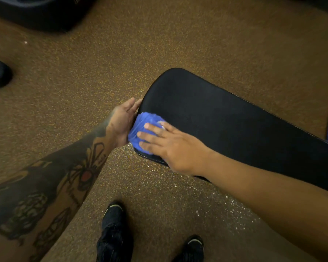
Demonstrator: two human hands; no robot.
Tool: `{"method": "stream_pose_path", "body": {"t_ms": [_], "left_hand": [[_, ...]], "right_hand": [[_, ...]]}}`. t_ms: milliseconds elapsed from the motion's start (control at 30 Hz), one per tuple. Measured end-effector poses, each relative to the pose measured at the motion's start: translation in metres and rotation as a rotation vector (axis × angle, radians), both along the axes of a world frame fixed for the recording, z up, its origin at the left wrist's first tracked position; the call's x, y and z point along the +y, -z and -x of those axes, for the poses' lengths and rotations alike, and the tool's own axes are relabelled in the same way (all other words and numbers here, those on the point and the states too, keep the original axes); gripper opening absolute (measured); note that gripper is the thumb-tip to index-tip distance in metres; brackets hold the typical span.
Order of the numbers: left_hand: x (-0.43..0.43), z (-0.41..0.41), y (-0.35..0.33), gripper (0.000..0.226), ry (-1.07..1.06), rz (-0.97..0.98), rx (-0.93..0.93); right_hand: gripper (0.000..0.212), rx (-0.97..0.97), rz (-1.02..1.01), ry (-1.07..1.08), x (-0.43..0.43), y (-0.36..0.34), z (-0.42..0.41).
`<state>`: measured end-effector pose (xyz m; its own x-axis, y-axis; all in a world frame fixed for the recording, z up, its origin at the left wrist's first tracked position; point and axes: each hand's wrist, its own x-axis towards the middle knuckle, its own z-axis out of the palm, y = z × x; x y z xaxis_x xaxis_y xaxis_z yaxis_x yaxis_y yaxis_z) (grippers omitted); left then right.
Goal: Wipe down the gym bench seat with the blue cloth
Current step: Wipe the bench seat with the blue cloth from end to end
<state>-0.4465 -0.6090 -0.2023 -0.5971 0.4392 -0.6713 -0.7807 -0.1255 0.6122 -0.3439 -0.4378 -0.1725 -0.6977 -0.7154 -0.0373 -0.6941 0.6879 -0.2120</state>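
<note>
I see the cloth [143,132] bunched on the near-left end of the seat [225,125]. My right hand [170,146] presses flat on it, fingers spread; my left hand [122,123] cups the seat's edge, touching the cloth. Speckled floor [197,44] lies around.

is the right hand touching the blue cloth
Touching. The head view shows the right hand laid flat on the blue cloth, fingers overlapping it and pressing it onto the end of the bench seat.
</note>
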Motion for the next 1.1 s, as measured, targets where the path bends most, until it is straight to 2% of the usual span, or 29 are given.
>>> {"method": "stream_pose_path", "body": {"t_ms": [100,167,233,300,400,533,600,667,733,833,867,933,1000,1100], "left_hand": [[0.004,-0.003,0.000,0.050,0.017,0.009,0.036],[0.007,-0.006,0.000,0.057,0.056,0.014,0.062],[0.008,-0.008,0.000,0.055,0.079,0.077,0.089],[0.007,-0.008,0.004,0.049,0.094,0.161,0.135],[0.007,-0.011,0.008,0.046,0.090,0.246,0.259],[0.009,-0.015,0.005,0.042,0.083,0.285,0.362],[0.010,-0.015,0.005,0.049,0.073,0.301,0.377],[0.011,-0.016,0.002,0.043,0.073,0.304,0.378],[0.015,-0.017,0.001,0.040,0.067,0.292,0.384],[0.016,-0.017,-0.001,0.039,0.059,0.309,0.362],[0.015,-0.016,0.000,0.041,0.057,0.318,0.365],[0.015,-0.016,0.003,0.049,0.052,0.337,0.355],[0.014,-0.017,0.005,0.044,0.046,0.330,0.353],[0.015,-0.015,0.007,0.039,0.090,0.316,0.365]], "right_hand": [[0.066,-0.016,-0.048,-0.081,0.012,-0.001,-0.010],[0.055,0.024,-0.041,0.095,0.030,-0.002,-0.006],[0.045,0.045,-0.051,0.332,0.041,-0.008,-0.005],[0.050,0.017,-0.028,0.432,0.041,-0.013,-0.007],[0.058,-0.027,-0.035,0.409,0.037,-0.014,-0.004],[0.055,-0.055,-0.026,0.393,0.023,-0.007,-0.009],[0.058,-0.056,0.005,0.283,0.008,-0.005,-0.028],[0.064,-0.051,-0.011,0.214,0.001,-0.002,-0.042],[0.068,-0.015,0.026,0.383,0.006,0.001,-0.043],[0.068,-0.005,0.085,0.868,-0.002,-0.001,-0.050],[0.067,-0.015,0.105,0.921,-0.013,-0.002,-0.055],[0.069,-0.057,0.117,0.866,-0.034,0.001,-0.072],[0.066,-0.049,0.104,0.877,-0.033,0.002,-0.078],[0.063,-0.027,0.133,1.265,-0.017,0.001,-0.074]]}}
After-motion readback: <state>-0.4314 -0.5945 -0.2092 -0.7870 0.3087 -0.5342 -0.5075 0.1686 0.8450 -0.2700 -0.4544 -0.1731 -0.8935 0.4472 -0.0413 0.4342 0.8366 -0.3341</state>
